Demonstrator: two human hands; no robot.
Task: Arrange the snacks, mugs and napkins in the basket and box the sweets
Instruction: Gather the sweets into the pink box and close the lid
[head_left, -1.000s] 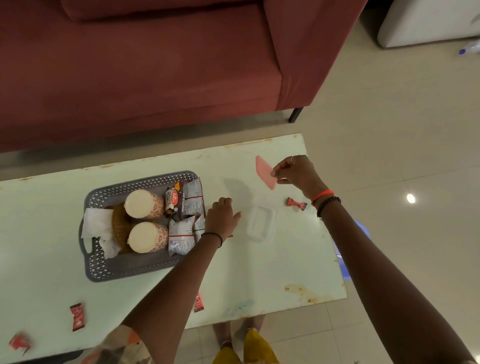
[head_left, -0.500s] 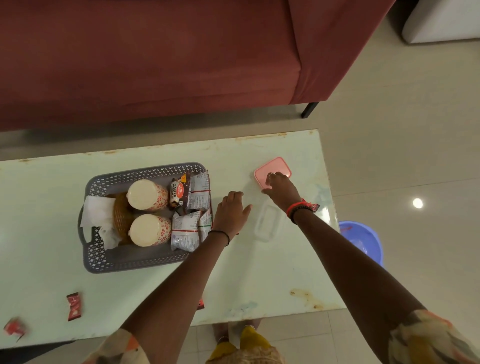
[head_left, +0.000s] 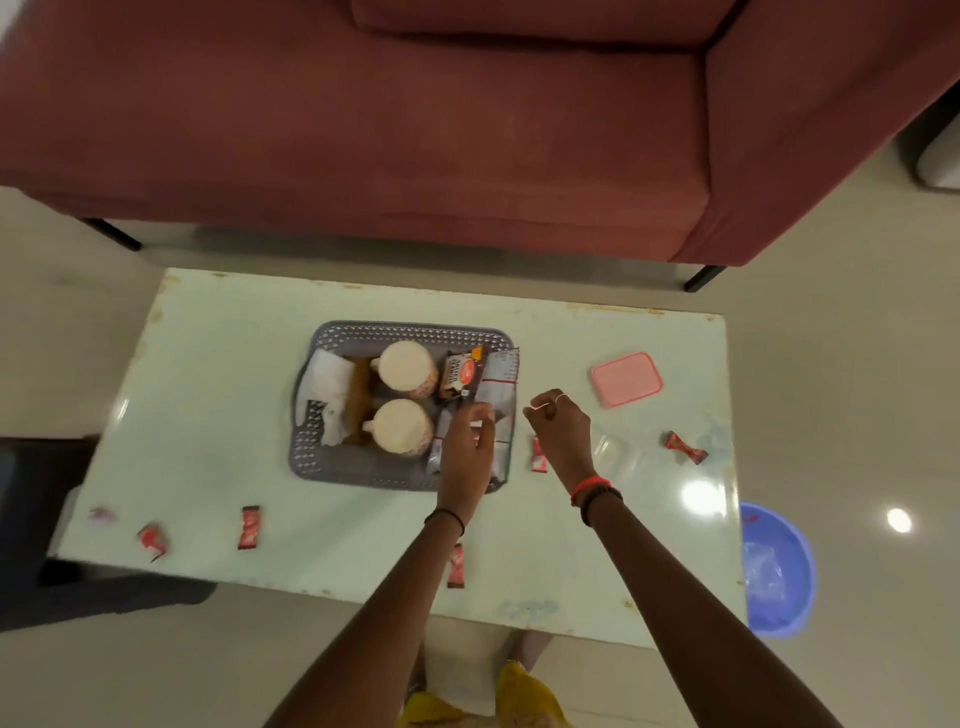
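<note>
while hands apart, two mugs (head_left: 404, 399)

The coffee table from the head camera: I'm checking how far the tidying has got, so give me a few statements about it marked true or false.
1. Two mugs lie inside the grey basket. True.
2. The pink lid is on the clear box. False: it lies on the table, apart from the box.
3. Several red sweets, such as one near the front edge, are still loose on the table. True.
4. The right hand holds the lid. False: it is nowhere near the lid.
5. The blue basin sits on the table. False: it is on the floor.
</note>
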